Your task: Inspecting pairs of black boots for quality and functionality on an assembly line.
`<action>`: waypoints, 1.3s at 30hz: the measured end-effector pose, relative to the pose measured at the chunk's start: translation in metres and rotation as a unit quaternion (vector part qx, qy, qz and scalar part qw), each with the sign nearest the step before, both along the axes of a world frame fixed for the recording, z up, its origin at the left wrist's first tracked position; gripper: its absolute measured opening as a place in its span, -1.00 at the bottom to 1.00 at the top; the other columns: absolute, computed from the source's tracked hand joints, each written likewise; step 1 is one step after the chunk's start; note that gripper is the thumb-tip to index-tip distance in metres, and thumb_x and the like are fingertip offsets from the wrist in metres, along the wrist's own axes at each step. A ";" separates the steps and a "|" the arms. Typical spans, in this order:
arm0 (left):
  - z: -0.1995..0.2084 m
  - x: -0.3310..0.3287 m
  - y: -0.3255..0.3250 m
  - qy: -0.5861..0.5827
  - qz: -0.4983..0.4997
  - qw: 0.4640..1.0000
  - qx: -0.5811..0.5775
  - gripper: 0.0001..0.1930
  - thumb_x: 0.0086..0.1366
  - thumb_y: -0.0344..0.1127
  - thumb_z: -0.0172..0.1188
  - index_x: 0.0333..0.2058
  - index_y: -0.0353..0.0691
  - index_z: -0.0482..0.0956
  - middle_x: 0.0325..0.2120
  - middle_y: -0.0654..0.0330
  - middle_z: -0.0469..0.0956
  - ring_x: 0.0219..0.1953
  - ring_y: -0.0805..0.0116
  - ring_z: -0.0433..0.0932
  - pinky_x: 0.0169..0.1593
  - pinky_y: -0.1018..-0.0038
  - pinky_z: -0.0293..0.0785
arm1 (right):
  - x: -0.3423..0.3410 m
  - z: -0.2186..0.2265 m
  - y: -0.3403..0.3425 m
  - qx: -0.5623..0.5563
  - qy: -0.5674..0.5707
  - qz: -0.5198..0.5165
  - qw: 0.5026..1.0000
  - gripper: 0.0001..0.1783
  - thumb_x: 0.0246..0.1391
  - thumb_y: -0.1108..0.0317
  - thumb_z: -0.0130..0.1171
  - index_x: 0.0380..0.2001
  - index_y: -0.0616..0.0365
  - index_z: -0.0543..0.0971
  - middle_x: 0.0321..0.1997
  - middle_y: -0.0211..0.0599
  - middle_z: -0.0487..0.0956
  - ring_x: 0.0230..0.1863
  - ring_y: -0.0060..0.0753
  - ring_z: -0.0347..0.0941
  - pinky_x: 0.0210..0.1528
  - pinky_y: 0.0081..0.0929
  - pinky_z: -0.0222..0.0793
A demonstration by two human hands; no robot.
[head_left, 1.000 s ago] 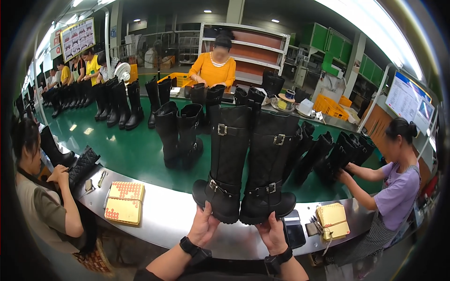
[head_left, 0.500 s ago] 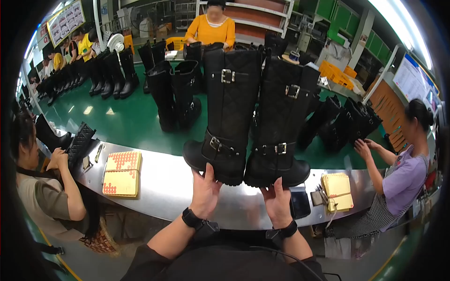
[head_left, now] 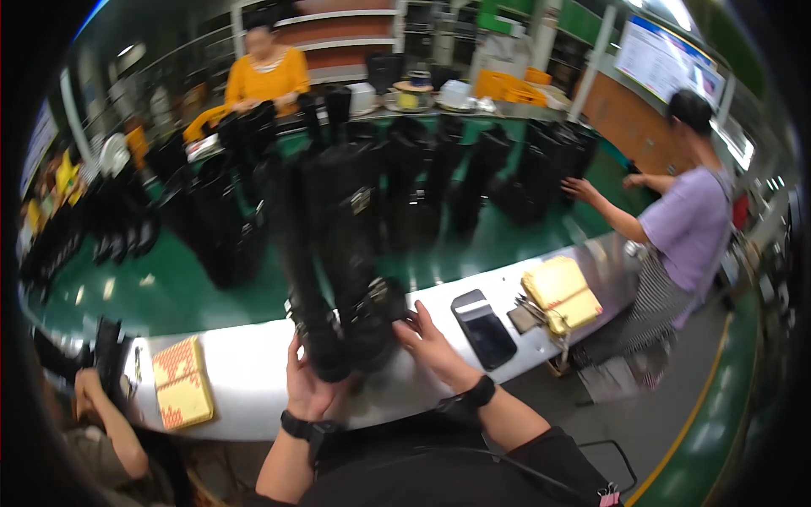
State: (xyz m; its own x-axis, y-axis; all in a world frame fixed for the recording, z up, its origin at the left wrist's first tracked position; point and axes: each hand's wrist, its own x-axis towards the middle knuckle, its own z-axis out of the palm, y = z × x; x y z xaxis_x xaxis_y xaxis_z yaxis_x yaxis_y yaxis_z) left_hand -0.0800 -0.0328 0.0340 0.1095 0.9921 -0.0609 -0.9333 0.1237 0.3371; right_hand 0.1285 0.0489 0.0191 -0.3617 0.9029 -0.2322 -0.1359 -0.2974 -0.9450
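A pair of tall black boots with silver buckles stands upright in front of me, blurred by motion: the left boot (head_left: 294,245) and the right boot (head_left: 348,241). They are close together, their feet toward me. My left hand (head_left: 311,387) is closed around the foot of the left boot from below, the thumb up along its side. My right hand (head_left: 435,348) has its fingers against the outer side of the right boot's foot; the blur partly hides its grip. Both wrists wear black bands.
A steel ledge (head_left: 253,372) edges the green table (head_left: 110,296), where many black boots stand. Right of my hands lie a black phone (head_left: 484,329) and yellow cards (head_left: 562,294); more yellow cards (head_left: 182,382) lie left. Co-workers sit left, right and across.
My view has swung right. The boots have turned from side-on with toes apart to closer together, and are lower. My right hand has shifted to the outer side of its boot.
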 end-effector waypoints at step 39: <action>0.006 0.045 -0.001 -0.156 -0.069 0.973 -0.155 -0.46 0.40 0.03 -0.06 -0.02 -0.45 0.44 -0.17 -0.03 0.55 -0.07 0.07 0.54 0.05 0.27 0.55 | 0.340 -0.018 0.076 0.274 -0.525 -0.079 0.802 -0.72 -0.07 0.25 0.42 -0.49 0.21 0.55 -0.49 -0.28 0.55 -0.44 -0.45 0.42 -0.36 -0.44 0.35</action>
State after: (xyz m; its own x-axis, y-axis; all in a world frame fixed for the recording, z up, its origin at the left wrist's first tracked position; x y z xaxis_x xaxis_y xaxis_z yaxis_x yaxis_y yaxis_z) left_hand -0.0353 -0.0333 0.0404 0.3006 0.9062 -0.2973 -0.9518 0.3049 -0.0327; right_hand 0.4685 0.1251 0.0010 -0.0969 0.9889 0.1129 0.8246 0.1433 -0.5473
